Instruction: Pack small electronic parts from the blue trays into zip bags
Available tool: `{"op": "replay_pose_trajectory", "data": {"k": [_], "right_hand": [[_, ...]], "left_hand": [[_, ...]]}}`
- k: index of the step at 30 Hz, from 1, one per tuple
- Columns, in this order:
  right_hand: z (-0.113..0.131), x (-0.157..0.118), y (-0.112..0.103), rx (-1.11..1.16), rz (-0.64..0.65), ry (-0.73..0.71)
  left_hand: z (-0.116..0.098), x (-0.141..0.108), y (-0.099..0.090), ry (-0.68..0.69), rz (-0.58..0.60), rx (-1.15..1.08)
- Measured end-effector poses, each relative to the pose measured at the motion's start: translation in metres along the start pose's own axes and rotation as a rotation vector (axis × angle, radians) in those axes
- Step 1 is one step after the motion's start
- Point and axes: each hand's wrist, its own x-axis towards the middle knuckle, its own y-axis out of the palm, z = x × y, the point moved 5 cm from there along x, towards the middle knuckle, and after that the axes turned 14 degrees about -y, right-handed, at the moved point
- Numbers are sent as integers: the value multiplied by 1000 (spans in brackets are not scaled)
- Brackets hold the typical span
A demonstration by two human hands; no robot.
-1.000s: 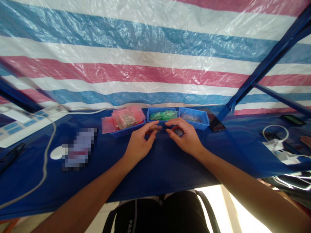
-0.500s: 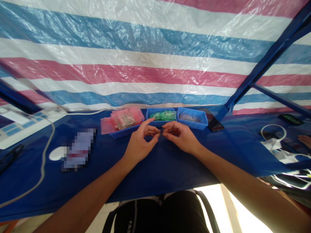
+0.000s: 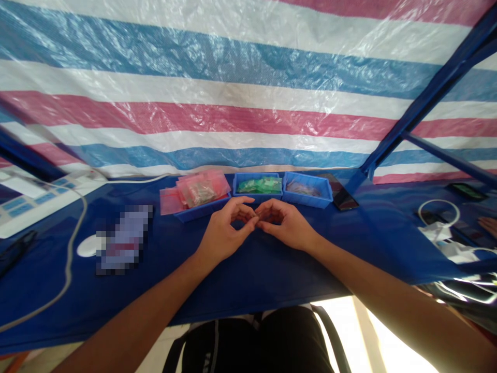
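Observation:
My left hand (image 3: pixel 225 230) and my right hand (image 3: pixel 289 224) meet at the fingertips above the blue table (image 3: pixel 264 280). Each hand is closed in a pinch, and whatever lies between the fingertips is too small and hidden to name. Just beyond them stand three blue bins. The left bin (image 3: pixel 202 210) bears red plastic bags (image 3: pixel 202 189) with something inside. Green packets (image 3: pixel 260 184) lie in the middle bin (image 3: pixel 256 197). In the right bin (image 3: pixel 326 192) are small clear packets (image 3: pixel 303 188).
A dark phone (image 3: pixel 344 199) lies right of the bins. At left are a pixelated object (image 3: pixel 126 241), a white disc (image 3: pixel 91 246) and a pale cable (image 3: pixel 69 264). White cables (image 3: pixel 438 230) and another person's hand (image 3: pixel 488 225) are at far right.
My hands have come together, closing the small gap between their fingertips. The left index finger has lowered. The bins have not moved.

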Motion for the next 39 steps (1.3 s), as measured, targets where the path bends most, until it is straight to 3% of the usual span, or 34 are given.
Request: {"op": "replay_pose_trajectory", "data": {"k": [7, 10, 15, 20, 25, 30, 33, 39], "right_hand": [[4, 2, -4, 7, -55, -21], [6, 2, -9, -10, -114, -29], [20, 4, -14, -172, -76, -173], [27, 4, -16, -306, -16, -315], [21, 2, -8, -303, 75, -327], [23, 2, -2, -257, 109, -329], [26, 2, -6, -228, 56, -308], [17, 2, -16, 2, -172, -152]], "left_hand": [[-3, -1, -5, 38, -70, 119], [-2, -2, -6, -19, -15, 152], [-2, -4, 2, -72, 156, 29], [8, 4, 0, -146, 90, -62], [22, 12, 2, -185, 178, -279], [29, 14, -2, -224, 145, -365], [29, 14, -2, -227, 157, -409], [26, 12, -3, -223, 118, -438]]}}
